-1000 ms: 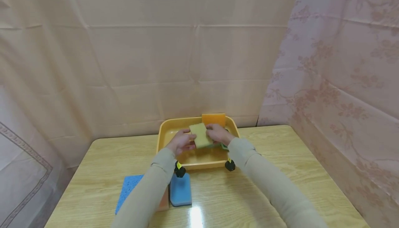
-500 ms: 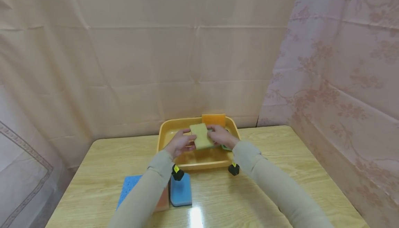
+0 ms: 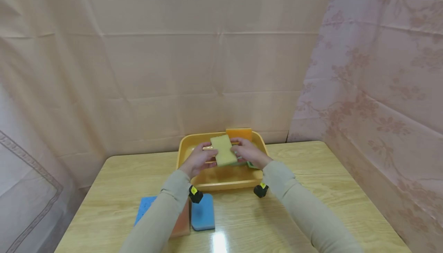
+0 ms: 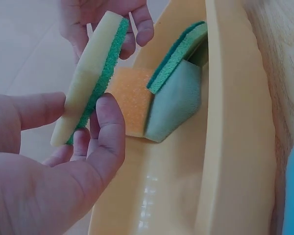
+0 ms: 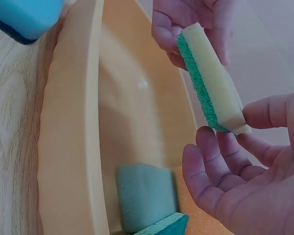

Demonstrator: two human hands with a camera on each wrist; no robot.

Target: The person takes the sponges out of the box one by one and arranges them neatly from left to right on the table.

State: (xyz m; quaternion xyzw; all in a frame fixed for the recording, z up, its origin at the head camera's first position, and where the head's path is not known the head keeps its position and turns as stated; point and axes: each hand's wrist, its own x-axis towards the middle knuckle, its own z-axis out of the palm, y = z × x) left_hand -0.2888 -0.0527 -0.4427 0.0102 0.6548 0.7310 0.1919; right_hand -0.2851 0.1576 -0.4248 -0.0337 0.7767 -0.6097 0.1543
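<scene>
A pale yellow sponge (image 3: 223,150) with a green scrubbing layer is held above the yellow tray (image 3: 221,186). My left hand (image 3: 199,159) pinches its left edge, thumb on the yellow side and fingers against the green layer, as the left wrist view shows. On the opposite edge my right hand (image 3: 250,153) pinches it in the same way, its thumb (image 5: 267,111) on the yellow face. Below, inside the tray, lie an orange sponge (image 4: 132,100), a grey-green sponge (image 4: 174,103) and a green sponge (image 4: 176,58) leaning on the grey-green one.
On the table before the tray lie a blue sponge (image 3: 202,212), a salmon-coloured sponge (image 3: 181,222) partly under the left sleeve, and a speckled blue sponge (image 3: 144,207) to their left. A beige curtain (image 3: 159,72) hangs behind the wooden table (image 3: 311,176).
The right forearm has shifted slightly to the right and the left wrist a little lower left. Both hands keep hold of the yellow sponge, which stays nearly in place.
</scene>
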